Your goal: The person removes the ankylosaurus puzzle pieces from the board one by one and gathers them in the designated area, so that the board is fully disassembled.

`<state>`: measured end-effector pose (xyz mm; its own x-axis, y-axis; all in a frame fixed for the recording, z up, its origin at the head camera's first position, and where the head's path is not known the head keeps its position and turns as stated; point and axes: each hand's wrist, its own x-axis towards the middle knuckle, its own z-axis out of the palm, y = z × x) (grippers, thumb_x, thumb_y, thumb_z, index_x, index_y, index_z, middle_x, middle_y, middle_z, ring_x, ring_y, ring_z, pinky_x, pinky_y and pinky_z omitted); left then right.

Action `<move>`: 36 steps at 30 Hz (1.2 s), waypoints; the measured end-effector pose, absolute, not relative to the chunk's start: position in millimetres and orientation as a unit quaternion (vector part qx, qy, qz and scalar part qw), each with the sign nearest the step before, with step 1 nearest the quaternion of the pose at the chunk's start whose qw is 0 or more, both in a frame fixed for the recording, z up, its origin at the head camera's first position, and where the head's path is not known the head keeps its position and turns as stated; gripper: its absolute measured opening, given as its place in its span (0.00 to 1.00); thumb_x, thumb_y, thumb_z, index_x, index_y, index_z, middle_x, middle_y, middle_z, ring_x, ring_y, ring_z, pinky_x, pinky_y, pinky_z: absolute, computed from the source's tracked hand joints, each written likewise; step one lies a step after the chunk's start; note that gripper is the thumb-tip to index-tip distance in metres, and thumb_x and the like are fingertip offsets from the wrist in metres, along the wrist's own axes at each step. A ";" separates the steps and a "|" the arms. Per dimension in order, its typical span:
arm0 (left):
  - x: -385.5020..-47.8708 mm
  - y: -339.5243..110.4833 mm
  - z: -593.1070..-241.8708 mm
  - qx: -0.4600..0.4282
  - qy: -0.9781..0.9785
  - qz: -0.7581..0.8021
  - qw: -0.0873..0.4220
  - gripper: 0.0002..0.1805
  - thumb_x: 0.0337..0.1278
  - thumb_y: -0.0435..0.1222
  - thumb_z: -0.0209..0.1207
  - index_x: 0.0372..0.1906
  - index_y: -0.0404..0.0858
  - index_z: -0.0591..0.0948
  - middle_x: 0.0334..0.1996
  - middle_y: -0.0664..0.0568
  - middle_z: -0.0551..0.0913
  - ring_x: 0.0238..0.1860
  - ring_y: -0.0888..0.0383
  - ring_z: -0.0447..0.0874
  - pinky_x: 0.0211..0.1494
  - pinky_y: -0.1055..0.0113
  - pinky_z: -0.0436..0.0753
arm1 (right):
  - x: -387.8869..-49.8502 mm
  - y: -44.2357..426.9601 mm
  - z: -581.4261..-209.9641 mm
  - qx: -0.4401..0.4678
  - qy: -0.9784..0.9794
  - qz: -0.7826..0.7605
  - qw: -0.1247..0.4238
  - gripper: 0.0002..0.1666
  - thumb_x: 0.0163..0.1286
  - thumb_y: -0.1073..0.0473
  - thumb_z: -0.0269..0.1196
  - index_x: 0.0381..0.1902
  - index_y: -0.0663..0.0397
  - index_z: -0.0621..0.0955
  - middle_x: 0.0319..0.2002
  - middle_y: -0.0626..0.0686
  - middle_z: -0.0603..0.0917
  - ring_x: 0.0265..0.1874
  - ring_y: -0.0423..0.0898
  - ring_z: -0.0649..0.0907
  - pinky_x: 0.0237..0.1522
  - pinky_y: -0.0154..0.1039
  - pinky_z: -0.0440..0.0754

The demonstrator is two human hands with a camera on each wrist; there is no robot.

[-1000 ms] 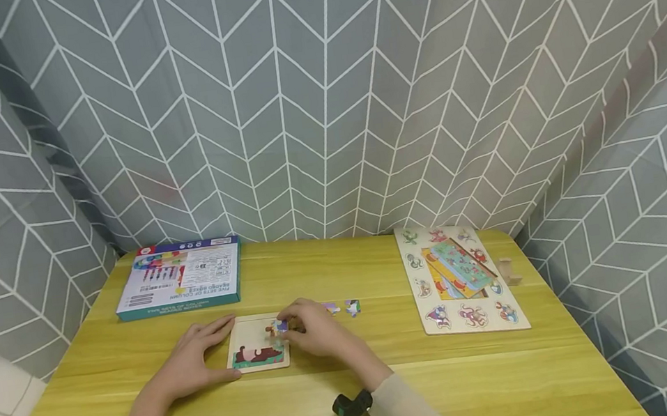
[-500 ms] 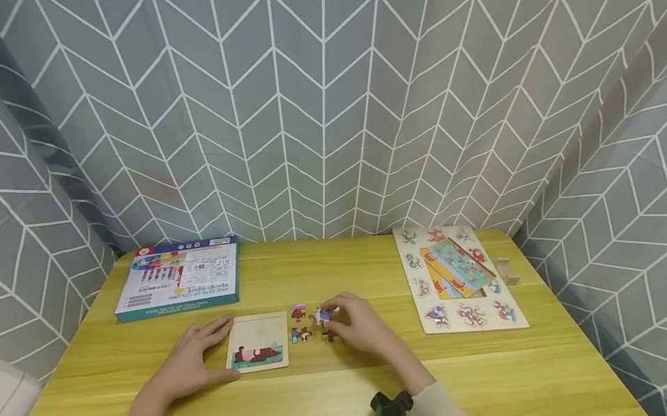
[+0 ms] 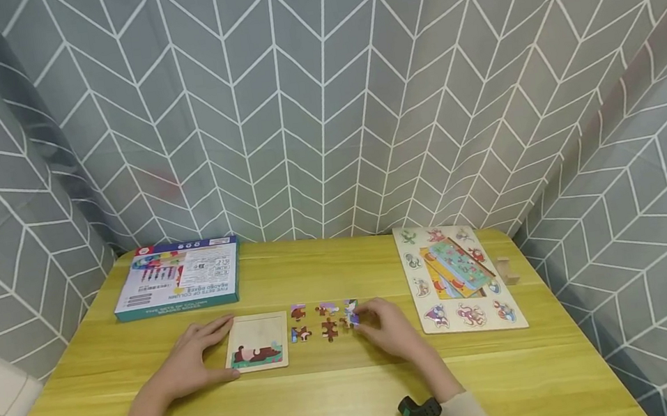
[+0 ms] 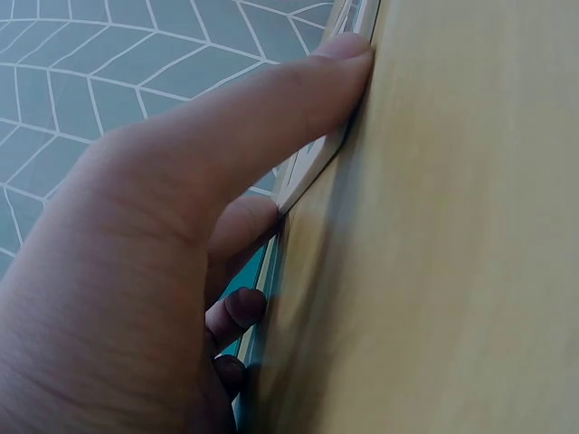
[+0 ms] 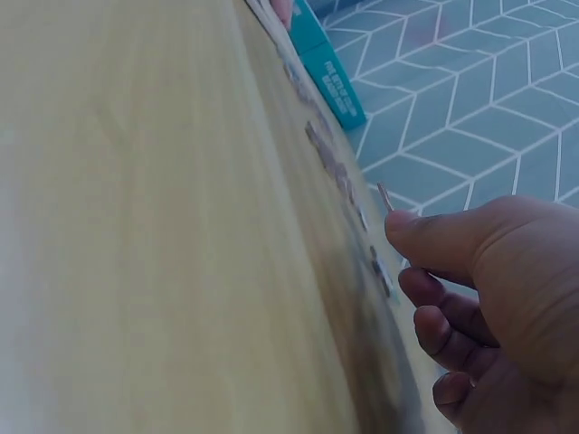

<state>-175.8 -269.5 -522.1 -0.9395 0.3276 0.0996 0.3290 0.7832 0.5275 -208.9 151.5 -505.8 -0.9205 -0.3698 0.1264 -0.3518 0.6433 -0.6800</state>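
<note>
In the head view my left hand (image 3: 190, 360) spans the left side of a small wooden puzzle frame (image 3: 257, 330), thumb at the lower corner and a finger at the upper one. The left wrist view shows the thumb against the frame's edge (image 4: 312, 170). Brown and green pieces fill the frame's bottom strip; above them its floor is bare. My right hand (image 3: 389, 327) pinches a thin puzzle piece (image 5: 385, 198) between thumb and finger, over the right end of several loose pieces (image 3: 329, 329). The held piece's picture is hard to tell.
A teal-edged box (image 3: 179, 281) lies at the back left. Toward the right, a wooden animal board (image 3: 471, 316) carries colourful cards (image 3: 461, 265), with a small wooden item (image 3: 506, 270) beside it. A patterned curtain (image 3: 294, 101) hangs behind the table.
My right hand has moved right from the frame, past the loose pieces, to their right end. It carried a piece away from the frame's upper area. The left hand stays at the frame.
</note>
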 end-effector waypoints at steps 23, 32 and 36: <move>-177.5 -268.5 -522.0 -0.174 -0.945 -0.277 -0.005 0.58 0.44 0.65 0.77 0.79 0.42 0.72 0.78 0.46 0.71 0.54 0.54 0.68 0.56 0.46 0.75 | -206.0 163.8 -514.5 -0.202 0.905 -0.374 0.019 0.15 0.73 0.59 0.72 0.55 0.53 0.89 0.49 0.48 0.85 0.45 0.44 0.80 0.51 0.42 0.81; -175.6 -269.4 -522.0 -0.170 -0.944 -0.281 -0.006 0.58 0.45 0.64 0.77 0.80 0.42 0.71 0.79 0.48 0.70 0.57 0.53 0.68 0.58 0.45 0.75 | -207.1 164.3 -515.0 -0.200 0.906 -0.373 0.026 0.17 0.72 0.58 0.73 0.56 0.53 0.89 0.49 0.48 0.84 0.45 0.44 0.79 0.51 0.41 0.80; -175.0 -269.0 -521.8 -0.170 -0.944 -0.283 -0.006 0.58 0.45 0.64 0.78 0.80 0.43 0.72 0.79 0.48 0.70 0.58 0.53 0.68 0.58 0.45 0.75 | -207.9 164.6 -516.8 -0.199 0.905 -0.375 0.028 0.18 0.71 0.55 0.73 0.56 0.52 0.88 0.50 0.48 0.85 0.46 0.44 0.80 0.52 0.42 0.80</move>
<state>-175.0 -269.0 -521.8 -0.9421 0.3247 0.0842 0.3175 0.7822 0.5360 -207.9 164.6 -516.8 -0.9192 -0.3812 0.0982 -0.3391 0.6399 -0.6896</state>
